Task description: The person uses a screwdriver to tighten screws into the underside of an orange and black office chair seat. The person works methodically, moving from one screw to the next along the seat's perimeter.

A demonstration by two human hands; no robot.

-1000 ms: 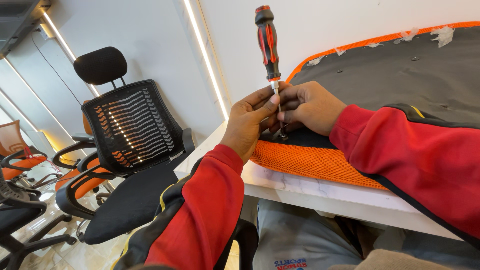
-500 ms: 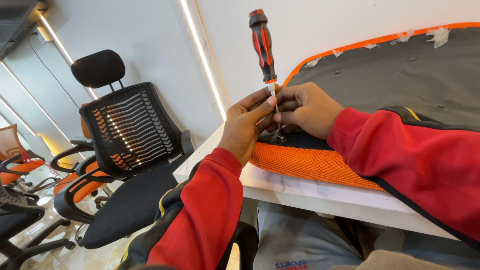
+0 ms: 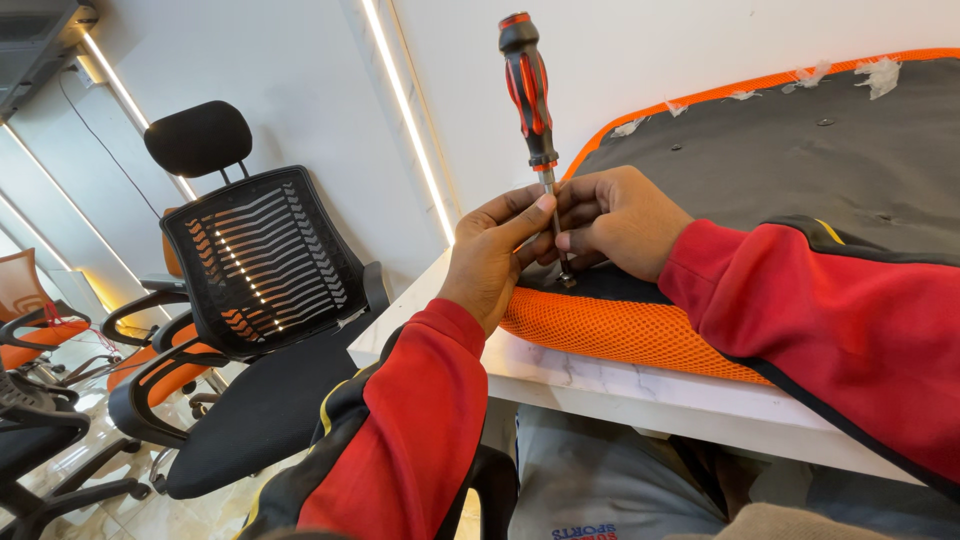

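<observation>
Since a second ago the screwdriver (image 3: 530, 90) has tipped slightly left, its handle now leaning away from the right hand (image 3: 620, 220). The seat cushion (image 3: 800, 160), upside down with orange mesh edging, lies on the white tabletop (image 3: 600, 385); a black chair (image 3: 250, 300) stands left. Both hands meet at the cushion's near-left corner, the left hand (image 3: 490, 265) nearer the camera. Fingers (image 3: 525, 215) of both pinch the shaft, which stands almost upright, tip down on the cushion.

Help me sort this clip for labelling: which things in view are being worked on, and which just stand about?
In use: screwdriver, seat cushion, left hand, right hand, white table.
Standing about: black mesh chair, orange chairs.
</observation>
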